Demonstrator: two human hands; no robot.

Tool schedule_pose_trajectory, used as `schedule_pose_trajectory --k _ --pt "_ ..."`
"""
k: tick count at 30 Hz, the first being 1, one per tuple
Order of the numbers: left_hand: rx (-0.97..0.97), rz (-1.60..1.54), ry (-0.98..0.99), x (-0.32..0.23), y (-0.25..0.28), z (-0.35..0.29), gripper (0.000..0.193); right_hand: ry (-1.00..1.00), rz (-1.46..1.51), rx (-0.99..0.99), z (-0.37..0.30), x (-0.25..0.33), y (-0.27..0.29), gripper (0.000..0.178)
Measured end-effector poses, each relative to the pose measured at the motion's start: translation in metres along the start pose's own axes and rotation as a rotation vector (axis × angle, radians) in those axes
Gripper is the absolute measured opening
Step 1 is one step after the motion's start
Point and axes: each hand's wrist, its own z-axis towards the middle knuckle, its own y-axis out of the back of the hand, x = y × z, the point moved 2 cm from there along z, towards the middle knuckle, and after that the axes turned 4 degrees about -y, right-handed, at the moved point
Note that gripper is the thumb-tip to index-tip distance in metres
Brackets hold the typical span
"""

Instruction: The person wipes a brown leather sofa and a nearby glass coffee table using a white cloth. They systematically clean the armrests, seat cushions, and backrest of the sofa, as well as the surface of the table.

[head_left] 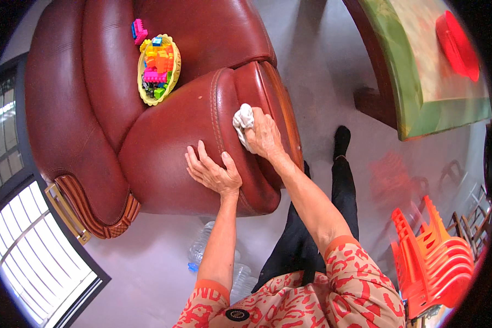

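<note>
A dark red leather sofa (169,142) fills the middle and left, its padded armrest close in front of me. On the armrest, near its stitched seam, my right hand (266,135) grips a crumpled white cloth (242,124) and presses it to the leather. My left hand (215,173) lies on the armrest with its fingers spread, holding nothing. Farther back on the seat, a yellow oval basket (175,76) holds several colourful toy building blocks (159,61). Beside the basket's far end sits a pink and blue block piece (140,31).
A table with a green border (415,115) stands at the far right with a red object (456,46) on it. Stacked orange-red plastic chairs (434,262) are at the lower right. Clear plastic bottles (201,243) lie on the floor below my left arm. A barred window (38,246) is at left.
</note>
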Motion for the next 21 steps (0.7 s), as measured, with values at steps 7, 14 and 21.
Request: schedule_pose_trajectory --k 7,14,21 --pt "-0.005 -0.026 0.009 0.003 -0.002 -0.003 0.059 -0.047 0.062 0.001 -0.075 -0.015 0.004 0.025" --pt "-0.058 -0.012 -0.033 0.001 -0.003 -0.003 0.054 -0.130 0.103 0.051 -0.147 -0.045 0.009 0.027" --pt "0.077 -0.076 0.039 0.011 -0.006 -0.003 0.060 -0.677 -0.086 0.466 -0.219 -0.107 0.035 0.032"
